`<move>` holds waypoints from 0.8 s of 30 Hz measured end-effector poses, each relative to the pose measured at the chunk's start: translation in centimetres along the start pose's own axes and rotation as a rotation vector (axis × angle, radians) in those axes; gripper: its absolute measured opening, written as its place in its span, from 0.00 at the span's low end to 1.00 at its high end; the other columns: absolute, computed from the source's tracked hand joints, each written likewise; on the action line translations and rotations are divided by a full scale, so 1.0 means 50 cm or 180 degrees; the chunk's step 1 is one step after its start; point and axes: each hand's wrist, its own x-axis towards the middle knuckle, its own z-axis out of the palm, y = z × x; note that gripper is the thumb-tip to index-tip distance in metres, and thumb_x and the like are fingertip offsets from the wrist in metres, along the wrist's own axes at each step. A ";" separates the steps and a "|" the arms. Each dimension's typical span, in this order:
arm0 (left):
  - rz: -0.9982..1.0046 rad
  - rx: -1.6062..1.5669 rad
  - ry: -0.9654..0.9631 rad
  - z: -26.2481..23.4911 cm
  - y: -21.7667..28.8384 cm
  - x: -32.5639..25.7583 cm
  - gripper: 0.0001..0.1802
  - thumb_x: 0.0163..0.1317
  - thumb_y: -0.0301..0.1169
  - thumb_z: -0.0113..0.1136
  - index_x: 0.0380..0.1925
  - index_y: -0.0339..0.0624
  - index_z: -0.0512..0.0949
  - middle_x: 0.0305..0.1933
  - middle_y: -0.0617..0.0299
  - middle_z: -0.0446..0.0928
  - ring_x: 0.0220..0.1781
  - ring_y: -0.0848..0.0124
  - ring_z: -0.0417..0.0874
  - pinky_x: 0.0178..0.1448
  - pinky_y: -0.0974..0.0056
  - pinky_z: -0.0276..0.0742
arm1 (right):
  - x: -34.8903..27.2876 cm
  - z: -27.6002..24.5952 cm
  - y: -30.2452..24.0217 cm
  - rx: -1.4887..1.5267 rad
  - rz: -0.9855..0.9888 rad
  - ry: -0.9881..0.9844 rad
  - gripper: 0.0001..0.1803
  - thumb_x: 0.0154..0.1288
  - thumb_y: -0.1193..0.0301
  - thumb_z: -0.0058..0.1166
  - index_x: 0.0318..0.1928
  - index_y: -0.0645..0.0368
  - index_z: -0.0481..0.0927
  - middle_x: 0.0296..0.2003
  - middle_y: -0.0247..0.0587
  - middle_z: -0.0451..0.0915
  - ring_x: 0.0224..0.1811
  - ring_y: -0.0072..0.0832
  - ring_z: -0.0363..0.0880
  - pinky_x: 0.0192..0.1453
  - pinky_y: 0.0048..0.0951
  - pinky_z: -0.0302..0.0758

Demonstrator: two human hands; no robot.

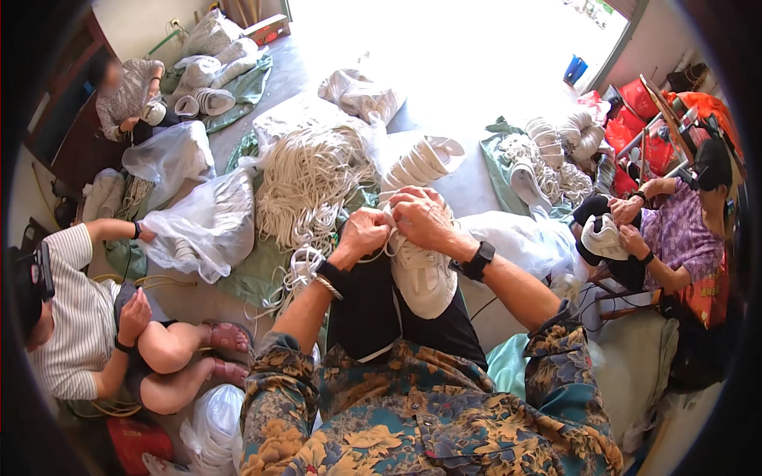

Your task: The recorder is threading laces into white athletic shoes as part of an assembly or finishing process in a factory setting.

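Note:
A cream-white sneaker (425,282) rests across my lap, its toe toward me. My left hand (363,236) is closed in a pinch at the left side of the sneaker's lacing, with a bit of white shoelace (389,248) at its fingertips. Curled over the ankle end of the sneaker is my right hand (427,220), its fingers bent close beside the left ones; they hide the shoe's opening. More white laces (305,266) hang by my left wrist.
Ahead lies a big heap of white laces (313,178), beside a stack of nested white shoes (422,163). Clear plastic bags (202,226) of shoes lie to the left. Co-workers sit at left (75,317), far left and right; the right one holds a white shoe (603,238).

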 end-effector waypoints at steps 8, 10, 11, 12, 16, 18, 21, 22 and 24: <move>-0.0530 -0.1261 -0.0191 -0.081 0.067 -0.020 0.12 0.58 0.28 0.53 0.41 0.34 0.72 0.25 0.58 0.78 0.12 0.81 0.70 0.12 0.79 0.59 | 0.026 -0.076 0.022 -0.1054 -0.0427 -0.0200 0.11 0.54 0.76 0.47 0.38 0.67 0.75 0.49 0.50 0.71 0.60 0.41 0.63 0.61 0.43 0.59; -0.0553 -0.1511 0.0006 -0.094 0.083 -0.021 0.14 0.58 0.26 0.51 0.44 0.34 0.69 0.27 0.56 0.79 0.13 0.80 0.72 0.12 0.79 0.59 | 0.015 -0.141 0.072 -0.1510 -0.0266 0.0144 0.15 0.49 0.77 0.50 0.41 0.66 0.75 0.46 0.50 0.74 0.54 0.41 0.70 0.58 0.39 0.65; -0.0535 -0.1534 0.0098 -0.097 0.091 -0.024 0.13 0.58 0.25 0.51 0.43 0.34 0.70 0.27 0.56 0.79 0.13 0.80 0.72 0.13 0.79 0.60 | 0.006 -0.177 0.095 -0.0952 0.0011 0.0241 0.11 0.50 0.78 0.50 0.37 0.65 0.76 0.46 0.50 0.75 0.53 0.41 0.70 0.55 0.39 0.67; -0.0455 -0.1511 0.0155 -0.094 0.098 -0.019 0.12 0.58 0.26 0.51 0.42 0.34 0.71 0.27 0.57 0.79 0.15 0.81 0.72 0.14 0.79 0.61 | -0.014 -0.202 0.126 -0.0895 0.0242 0.0194 0.07 0.51 0.78 0.51 0.34 0.64 0.77 0.45 0.49 0.75 0.51 0.42 0.71 0.53 0.39 0.68; -0.0062 -0.1368 0.0404 -0.053 0.113 -0.001 0.08 0.57 0.26 0.52 0.35 0.34 0.76 0.26 0.59 0.79 0.20 0.79 0.75 0.21 0.75 0.67 | -0.061 -0.200 0.121 0.0076 0.0571 0.0377 0.11 0.50 0.74 0.59 0.36 0.63 0.78 0.49 0.50 0.75 0.53 0.43 0.72 0.57 0.37 0.67; 0.0461 -0.0607 0.0486 -0.017 0.105 0.016 0.08 0.56 0.26 0.53 0.33 0.34 0.78 0.25 0.58 0.79 0.22 0.77 0.76 0.25 0.72 0.70 | -0.056 -0.173 0.082 0.0718 0.0645 0.0484 0.15 0.50 0.72 0.59 0.41 0.61 0.79 0.48 0.50 0.75 0.52 0.43 0.73 0.57 0.36 0.67; 0.0969 0.0368 0.0514 0.036 0.113 0.030 0.08 0.50 0.29 0.54 0.25 0.40 0.81 0.27 0.49 0.79 0.30 0.55 0.81 0.37 0.57 0.74 | -0.059 -0.115 0.073 0.1000 0.0363 0.0129 0.16 0.49 0.70 0.60 0.42 0.59 0.79 0.46 0.48 0.77 0.52 0.41 0.73 0.56 0.36 0.68; 0.0969 0.0753 0.0548 0.049 0.097 0.038 0.08 0.49 0.29 0.55 0.26 0.39 0.81 0.25 0.50 0.79 0.29 0.59 0.81 0.36 0.59 0.74 | -0.055 -0.099 0.069 0.1076 0.0369 0.0072 0.17 0.49 0.70 0.60 0.42 0.58 0.79 0.46 0.48 0.76 0.51 0.41 0.73 0.56 0.36 0.68; 0.0864 0.1181 0.0449 0.063 0.073 0.052 0.09 0.48 0.30 0.55 0.25 0.39 0.82 0.26 0.50 0.79 0.29 0.60 0.81 0.36 0.60 0.74 | -0.054 -0.084 0.075 0.1162 0.0377 0.0026 0.17 0.48 0.70 0.60 0.42 0.57 0.79 0.47 0.47 0.76 0.51 0.41 0.73 0.56 0.35 0.68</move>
